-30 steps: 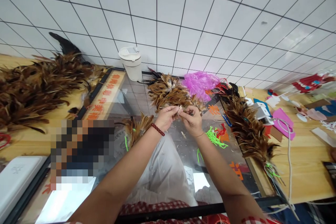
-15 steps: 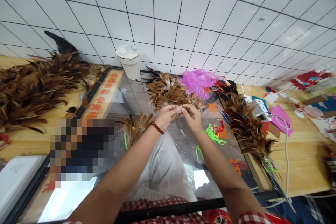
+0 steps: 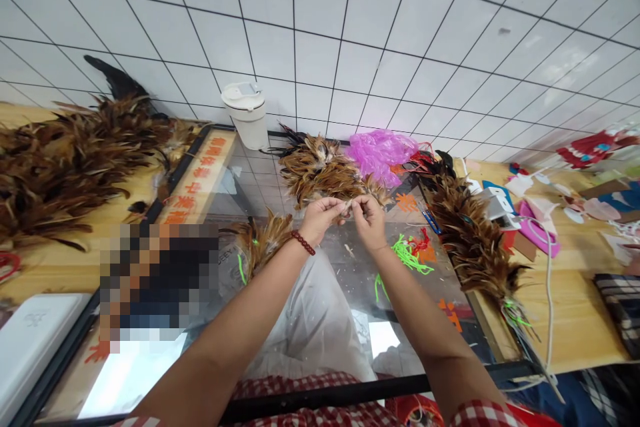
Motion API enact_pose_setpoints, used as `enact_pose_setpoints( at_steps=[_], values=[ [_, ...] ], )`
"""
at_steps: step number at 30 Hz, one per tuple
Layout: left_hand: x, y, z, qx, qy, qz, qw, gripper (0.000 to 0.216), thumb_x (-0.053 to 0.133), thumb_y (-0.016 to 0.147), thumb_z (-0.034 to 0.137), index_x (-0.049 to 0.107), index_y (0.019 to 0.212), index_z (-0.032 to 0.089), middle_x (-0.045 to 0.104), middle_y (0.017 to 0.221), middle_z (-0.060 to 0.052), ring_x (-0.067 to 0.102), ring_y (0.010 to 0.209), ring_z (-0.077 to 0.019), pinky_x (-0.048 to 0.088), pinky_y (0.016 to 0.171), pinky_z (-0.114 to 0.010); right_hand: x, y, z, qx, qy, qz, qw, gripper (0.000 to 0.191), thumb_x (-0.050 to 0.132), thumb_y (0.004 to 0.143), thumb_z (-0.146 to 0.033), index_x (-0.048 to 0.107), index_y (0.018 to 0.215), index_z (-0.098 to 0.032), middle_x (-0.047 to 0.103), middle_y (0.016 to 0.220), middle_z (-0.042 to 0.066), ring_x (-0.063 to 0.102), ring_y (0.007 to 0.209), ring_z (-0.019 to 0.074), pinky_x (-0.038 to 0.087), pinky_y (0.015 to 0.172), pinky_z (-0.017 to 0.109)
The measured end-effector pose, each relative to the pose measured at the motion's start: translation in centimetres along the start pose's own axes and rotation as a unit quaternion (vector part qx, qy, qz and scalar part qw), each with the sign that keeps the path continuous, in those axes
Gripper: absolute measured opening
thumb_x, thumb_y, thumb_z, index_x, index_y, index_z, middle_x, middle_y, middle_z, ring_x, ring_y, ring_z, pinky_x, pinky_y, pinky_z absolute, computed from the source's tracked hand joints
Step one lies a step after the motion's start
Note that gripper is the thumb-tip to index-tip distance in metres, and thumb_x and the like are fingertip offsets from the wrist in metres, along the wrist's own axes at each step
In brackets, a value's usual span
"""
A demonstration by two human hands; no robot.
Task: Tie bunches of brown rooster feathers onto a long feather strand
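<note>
Over the glass tabletop (image 3: pixel 345 293), my left hand (image 3: pixel 320 219) pinches a small pale piece, too small to name; a red bead bracelet (image 3: pixel 303 241) circles that wrist. Close beside it, my right hand (image 3: pixel 369 220) is closed in a pinch at the same spot, and what its fingertips hold is hidden. Just beyond both hands lies a pile of brown feathers (image 3: pixel 323 173). A smaller feather bunch (image 3: pixel 265 237) rests near my left wrist. Bright green cords (image 3: pixel 407 255) and a red cord (image 3: pixel 421 240) lie to the right of my right hand.
A white lidded bucket (image 3: pixel 247 117) stands against the tiled wall, with a purple plastic bag (image 3: pixel 383 153) farther right. Long feather bundles (image 3: pixel 465 227) lie at right, and a large feather heap (image 3: pixel 65 167) at left. Blue-handled tool (image 3: pixel 431 221) and white cable (image 3: pixel 549 300) are at right.
My right hand has shifted slightly right, its fingertips drawing a little away from my left fingers. My left hand stays almost in place. The view has turned slightly.
</note>
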State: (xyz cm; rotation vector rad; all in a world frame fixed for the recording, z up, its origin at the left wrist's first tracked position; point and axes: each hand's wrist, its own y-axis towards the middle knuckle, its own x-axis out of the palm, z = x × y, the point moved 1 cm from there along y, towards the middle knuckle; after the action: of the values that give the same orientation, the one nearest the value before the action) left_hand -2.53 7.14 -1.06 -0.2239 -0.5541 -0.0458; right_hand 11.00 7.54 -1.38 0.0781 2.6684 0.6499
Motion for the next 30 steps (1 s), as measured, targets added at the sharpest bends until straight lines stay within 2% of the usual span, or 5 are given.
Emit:
enact_pose_setpoints(
  at_steps=[10, 15, 19, 22, 30],
  values=[
    [-0.32, 0.14, -0.36, 0.013, 0.026, -0.004, 1.0, 0.033, 0.083, 0.055, 0.035, 0.073, 0.076, 0.012, 0.069, 0.074, -0.006, 0.059, 0.067, -0.0128, 0.047, 0.059, -0.026, -0.11, 0.16, -0.82, -0.06, -0.034, -0.015, 0.998, 0.012, 0.052, 0.087, -0.028, 0.057, 0.079, -0.02, 0.057, 0.073, 0.002, 0.051, 0.067, 0.0134, 0.042, 0.064, 0.027],
    [-0.24, 0.09, -0.36, 0.021, 0.028, 0.008, 0.999, 0.034, 0.083, 0.054, 0.037, 0.071, 0.073, 0.011, 0.067, 0.07, -0.004, 0.059, 0.065, -0.0112, 0.047, 0.058, -0.024, 0.0, 0.16, -0.38, -0.046, -0.024, 0.007, 0.999, 0.018, 0.051, 0.089, -0.031, 0.057, 0.078, -0.018, 0.057, 0.073, 0.001, 0.052, 0.067, 0.0123, 0.043, 0.065, 0.026],
    [-0.22, 0.18, -0.28, 0.032, 0.028, 0.031, 0.999, 0.034, 0.083, 0.053, 0.037, 0.07, 0.072, 0.012, 0.066, 0.066, -0.003, 0.06, 0.063, -0.0109, 0.047, 0.058, -0.023, -0.04, 0.25, 0.08, -0.034, -0.004, 0.025, 0.999, 0.021, 0.051, 0.09, -0.034, 0.064, 0.093, -0.018, 0.063, 0.083, 0.004, 0.056, 0.073, 0.0132, 0.047, 0.068, 0.027],
    [-0.21, 0.24, -0.19, 0.034, 0.021, 0.045, 0.998, 0.036, 0.084, 0.051, 0.037, 0.069, 0.072, 0.012, 0.066, 0.064, -0.003, 0.061, 0.062, -0.0111, 0.048, 0.057, -0.023, -0.22, 0.37, -0.06, -0.067, -0.014, 0.036, 0.997, 0.024, 0.052, 0.091, -0.033, 0.067, 0.105, -0.021, 0.067, 0.093, 0.007, 0.061, 0.085, 0.0157, 0.05, 0.078, 0.031],
    [-0.2, 0.21, -0.18, 0.029, 0.009, 0.043, 0.999, 0.036, 0.084, 0.05, 0.035, 0.07, 0.074, 0.012, 0.067, 0.066, -0.003, 0.061, 0.062, -0.0108, 0.049, 0.058, -0.023, -0.17, 0.2, -0.19, -0.102, -0.019, 0.003, 0.995, 0.025, 0.053, 0.091, -0.028, 0.07, 0.108, -0.023, 0.067, 0.095, 0.007, 0.063, 0.088, 0.0148, 0.052, 0.081, 0.031]
  ],
)
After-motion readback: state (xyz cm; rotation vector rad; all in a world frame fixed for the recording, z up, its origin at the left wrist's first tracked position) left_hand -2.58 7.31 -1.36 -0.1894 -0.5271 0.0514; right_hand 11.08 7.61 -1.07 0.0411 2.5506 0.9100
